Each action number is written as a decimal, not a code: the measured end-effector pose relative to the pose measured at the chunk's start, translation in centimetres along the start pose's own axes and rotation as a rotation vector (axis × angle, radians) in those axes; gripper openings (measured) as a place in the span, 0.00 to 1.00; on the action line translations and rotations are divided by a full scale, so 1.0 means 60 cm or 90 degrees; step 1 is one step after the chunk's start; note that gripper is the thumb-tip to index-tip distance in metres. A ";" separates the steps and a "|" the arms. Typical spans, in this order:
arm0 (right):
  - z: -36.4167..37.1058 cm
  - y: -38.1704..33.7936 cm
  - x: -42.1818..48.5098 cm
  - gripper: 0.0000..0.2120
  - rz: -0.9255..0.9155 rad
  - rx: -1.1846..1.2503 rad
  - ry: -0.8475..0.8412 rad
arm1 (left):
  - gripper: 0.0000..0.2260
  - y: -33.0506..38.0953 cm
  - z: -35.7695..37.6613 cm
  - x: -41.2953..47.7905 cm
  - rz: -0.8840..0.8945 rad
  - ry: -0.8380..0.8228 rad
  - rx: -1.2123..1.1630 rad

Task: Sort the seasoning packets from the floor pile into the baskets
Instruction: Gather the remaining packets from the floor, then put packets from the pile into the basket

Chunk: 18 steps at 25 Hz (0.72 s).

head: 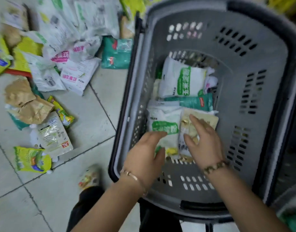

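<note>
A grey plastic basket [267, 77] with a dark rim fills the right half of the view. Inside lie several packets: a white one with a green label [180, 79] at the far end, a teal one [195, 102], a white-and-green one [162, 121] and a beige one [205, 119] near me. My left hand [143, 151] is inside the basket with straight fingers touching the white-and-green packet. My right hand [204, 139] lies flat with spread fingers on the beige packet. Neither hand grips anything.
On the tiled floor at the left lies the pile [60, 47]: white packets with pink or green print, yellow-green ones [31, 159], brown paper ones [26, 102] and a teal packet [117, 52]. My foot [90, 178] stands beside the basket.
</note>
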State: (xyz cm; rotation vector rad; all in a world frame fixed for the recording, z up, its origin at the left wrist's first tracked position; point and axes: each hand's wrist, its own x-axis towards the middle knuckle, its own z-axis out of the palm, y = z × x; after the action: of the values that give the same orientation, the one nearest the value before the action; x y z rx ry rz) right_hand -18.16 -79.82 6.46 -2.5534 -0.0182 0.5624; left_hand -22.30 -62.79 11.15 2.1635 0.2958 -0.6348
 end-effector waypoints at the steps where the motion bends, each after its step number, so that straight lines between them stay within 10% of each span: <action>1: -0.012 -0.027 -0.010 0.26 -0.029 0.012 0.028 | 0.16 -0.008 -0.022 -0.015 -0.004 0.029 -0.064; 10: 0.077 -0.360 -0.099 0.17 -0.182 0.080 0.176 | 0.19 -0.294 -0.211 -0.152 -0.253 0.198 -0.235; 18: 0.332 -0.568 -0.115 0.24 -0.061 -0.089 -0.146 | 0.20 -0.567 -0.343 -0.259 -0.408 0.216 -0.234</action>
State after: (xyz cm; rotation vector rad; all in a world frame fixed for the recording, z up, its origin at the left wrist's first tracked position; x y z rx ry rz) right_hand -29.05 -41.48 10.45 -2.5917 -0.2669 0.8386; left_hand -42.62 -25.44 7.51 1.7946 1.2210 -0.4957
